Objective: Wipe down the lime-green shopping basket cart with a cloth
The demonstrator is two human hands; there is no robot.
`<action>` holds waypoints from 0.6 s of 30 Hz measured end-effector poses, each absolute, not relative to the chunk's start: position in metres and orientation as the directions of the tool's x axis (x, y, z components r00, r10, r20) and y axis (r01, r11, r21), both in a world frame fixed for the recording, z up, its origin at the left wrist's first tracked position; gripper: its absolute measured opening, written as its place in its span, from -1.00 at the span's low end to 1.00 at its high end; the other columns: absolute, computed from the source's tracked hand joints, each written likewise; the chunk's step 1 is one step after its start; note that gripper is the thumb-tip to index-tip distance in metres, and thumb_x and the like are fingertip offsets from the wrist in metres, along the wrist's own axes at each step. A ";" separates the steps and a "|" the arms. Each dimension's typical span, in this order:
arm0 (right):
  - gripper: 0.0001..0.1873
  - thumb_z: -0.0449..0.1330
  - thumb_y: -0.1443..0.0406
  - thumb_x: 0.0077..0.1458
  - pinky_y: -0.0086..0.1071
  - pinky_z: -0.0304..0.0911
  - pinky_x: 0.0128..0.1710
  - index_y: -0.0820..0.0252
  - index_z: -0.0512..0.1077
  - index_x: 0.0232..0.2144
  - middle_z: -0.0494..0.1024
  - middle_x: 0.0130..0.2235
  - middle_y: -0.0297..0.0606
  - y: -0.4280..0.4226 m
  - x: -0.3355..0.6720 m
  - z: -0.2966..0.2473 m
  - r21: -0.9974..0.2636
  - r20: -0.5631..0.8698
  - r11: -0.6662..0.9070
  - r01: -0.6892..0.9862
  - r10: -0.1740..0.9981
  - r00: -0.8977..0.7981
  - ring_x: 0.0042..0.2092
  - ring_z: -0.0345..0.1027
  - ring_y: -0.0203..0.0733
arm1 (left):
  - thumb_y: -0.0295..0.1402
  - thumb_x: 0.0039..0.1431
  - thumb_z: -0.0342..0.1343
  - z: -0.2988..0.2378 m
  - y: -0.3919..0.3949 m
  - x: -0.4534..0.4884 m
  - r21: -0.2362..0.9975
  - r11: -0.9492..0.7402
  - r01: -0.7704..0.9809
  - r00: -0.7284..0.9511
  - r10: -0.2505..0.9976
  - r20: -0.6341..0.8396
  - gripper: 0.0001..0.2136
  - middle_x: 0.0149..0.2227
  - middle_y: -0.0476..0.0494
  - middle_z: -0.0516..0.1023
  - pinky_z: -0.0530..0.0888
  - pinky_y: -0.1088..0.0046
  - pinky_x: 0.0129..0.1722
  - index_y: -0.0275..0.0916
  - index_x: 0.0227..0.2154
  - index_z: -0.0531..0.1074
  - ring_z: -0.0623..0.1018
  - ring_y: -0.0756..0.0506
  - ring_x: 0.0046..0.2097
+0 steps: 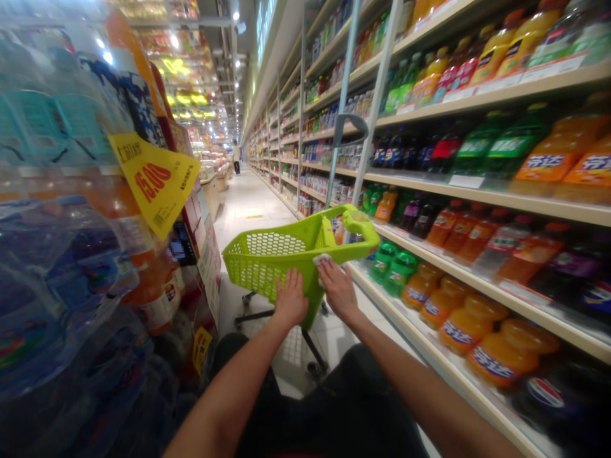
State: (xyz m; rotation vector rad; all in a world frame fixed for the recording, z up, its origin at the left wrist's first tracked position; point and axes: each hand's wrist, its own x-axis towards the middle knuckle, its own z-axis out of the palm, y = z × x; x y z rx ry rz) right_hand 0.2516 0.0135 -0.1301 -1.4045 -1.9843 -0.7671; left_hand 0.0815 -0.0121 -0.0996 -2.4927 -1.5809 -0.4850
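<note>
A lime-green shopping cart (267, 254) with a honeycomb-holed plastic basket stands sideways in front of me. My left hand (292, 298) lies on the near side of the basket, fingers stretched out. Just to its right, my right hand (338, 286) presses a small white cloth or tissue (322, 259) against the cart near the rim, below the handle (360, 232). Most of the white piece is hidden under the fingers. Dark legs and wheels of the cart show beneath the basket.
Shelves of bottled drinks (477, 184) run along the right side. Stacked, wrapped bottles (52, 267) rise close on the left, with a yellow price sign (155, 181) sticking out. The tiled aisle (255, 191) stretches ahead, where a person (236, 157) stands far off.
</note>
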 end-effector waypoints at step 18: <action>-0.51 -0.11 0.46 0.11 0.03 -0.32 0.19 0.24 0.21 0.11 0.20 0.19 -0.06 0.019 0.254 -0.118 0.069 0.764 0.252 0.965 0.609 -0.213 0.27 -0.14 -0.12 | -0.34 0.11 -0.14 -0.097 -0.012 0.086 0.100 -0.435 0.895 0.390 0.871 0.298 -0.43 0.29 -0.25 -0.06 -0.07 -0.03 0.21 -0.42 0.20 0.01 -0.07 -0.19 0.29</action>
